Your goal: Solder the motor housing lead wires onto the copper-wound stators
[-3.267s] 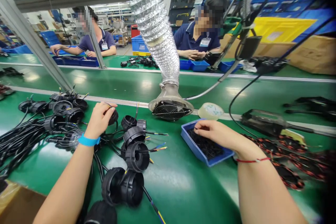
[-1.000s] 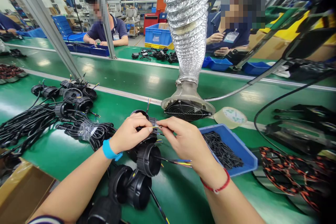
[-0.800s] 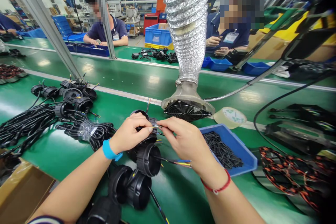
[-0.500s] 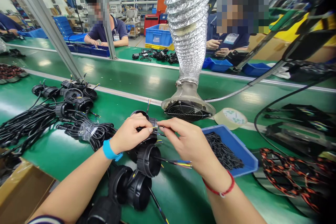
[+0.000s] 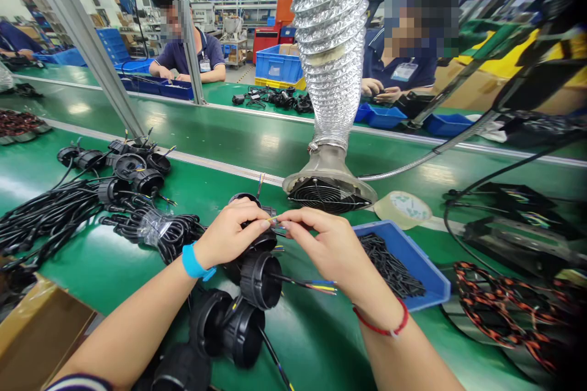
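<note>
My left hand [image 5: 236, 229] pinches a thin yellow wire [image 5: 271, 219] between thumb and forefinger. Facing it, my right hand [image 5: 316, 238] has its thumb and forefinger closed at the wire's tip; what else they hold there is too small to make out. Beneath and around my hands lie round black plastic housings [image 5: 260, 281] with short coloured wire ends [image 5: 321, 286]. Just right of my right hand, a blue bin [image 5: 428, 275] holds many short black tubes [image 5: 392, 266].
A fume duct [image 5: 330, 73] with a fan grille [image 5: 325, 194] hangs ahead of my hands. Bundled black cables [image 5: 156, 226] lie left, a tape roll [image 5: 403, 208] and copper-wound stators [image 5: 495, 305] right. A cardboard box [image 5: 41, 336] stands near left. Two co-workers sit across the bench.
My right fingers have shifted slightly along the wire, and more of its yellow length shows between my hands. The view has tilted a little. The co-worker at right has lowered their hands.
</note>
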Motion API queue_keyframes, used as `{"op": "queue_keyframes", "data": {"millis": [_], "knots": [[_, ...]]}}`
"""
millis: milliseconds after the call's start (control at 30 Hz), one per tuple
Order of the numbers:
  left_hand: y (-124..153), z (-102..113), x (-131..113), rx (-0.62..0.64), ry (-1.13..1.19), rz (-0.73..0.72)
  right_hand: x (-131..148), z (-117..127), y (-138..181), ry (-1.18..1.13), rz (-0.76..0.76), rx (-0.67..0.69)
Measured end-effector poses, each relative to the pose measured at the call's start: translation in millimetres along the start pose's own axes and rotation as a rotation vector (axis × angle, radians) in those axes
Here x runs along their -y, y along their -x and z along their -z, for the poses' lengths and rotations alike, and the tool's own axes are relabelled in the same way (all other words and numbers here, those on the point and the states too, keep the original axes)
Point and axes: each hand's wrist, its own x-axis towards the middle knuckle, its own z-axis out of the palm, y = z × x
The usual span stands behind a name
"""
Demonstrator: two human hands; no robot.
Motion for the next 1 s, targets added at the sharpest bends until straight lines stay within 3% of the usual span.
{"op": "queue_keyframes", "data": {"millis": [133,233,367,533,1000], "knots": [[-1,1,-1,-0.009,0.022,0.02,1,-5,-2,-0.234,-0.109,0.062],[-1,1,-1,-0.021,0.041,0.03,-2,-3,-3,-0.3,-0.137,0.003],[-3,2,-2,0.0,0.051,0.0,-10,-3,-3,0.116,0.062,-0.15],[-3,3,-4,0.018,0.026,-0.04,-13,-14,-1,0.525,0.318,-0.132],[-2,2,-5,0.009,0.028,-0.047,-5,-14,-1,0.684,0.381,-0.174]]}}
